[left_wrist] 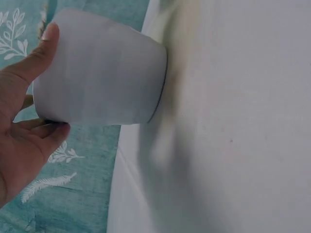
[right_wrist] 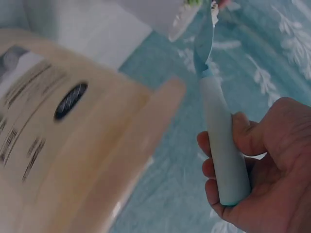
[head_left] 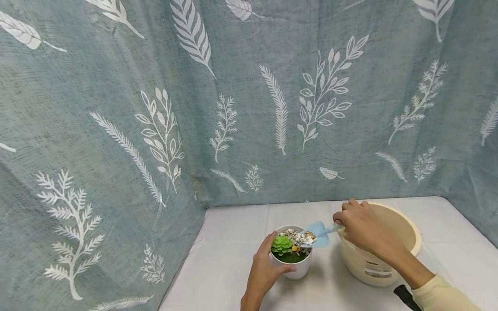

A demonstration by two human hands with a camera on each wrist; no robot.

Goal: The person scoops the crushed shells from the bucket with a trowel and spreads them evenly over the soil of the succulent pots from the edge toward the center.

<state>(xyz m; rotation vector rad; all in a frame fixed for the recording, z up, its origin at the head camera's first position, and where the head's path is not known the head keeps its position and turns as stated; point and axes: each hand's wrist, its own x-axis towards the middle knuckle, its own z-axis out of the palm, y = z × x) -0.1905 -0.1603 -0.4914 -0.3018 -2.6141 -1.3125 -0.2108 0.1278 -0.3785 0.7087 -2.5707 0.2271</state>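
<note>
My left hand grips a white flower pot around its near left side, thumb and fingers spread on the wall. A green artificial succulent stands in the pot, above a dark green mossy layer. My right hand holds a light blue trowel by its handle. The blade lies over the pot's right rim, with pale pebbles at its tip and others behind the succulent. In the right wrist view, fingers and thumb wrap the trowel handle. The left wrist view shows only the pot's outer wall.
A cream bucket with a printed label stands right of the pot, under my right forearm; its contents are hidden. A white cloth covers the table. A leaf-patterned teal curtain hangs behind and to the sides. A dark strap-like object lies by the right sleeve.
</note>
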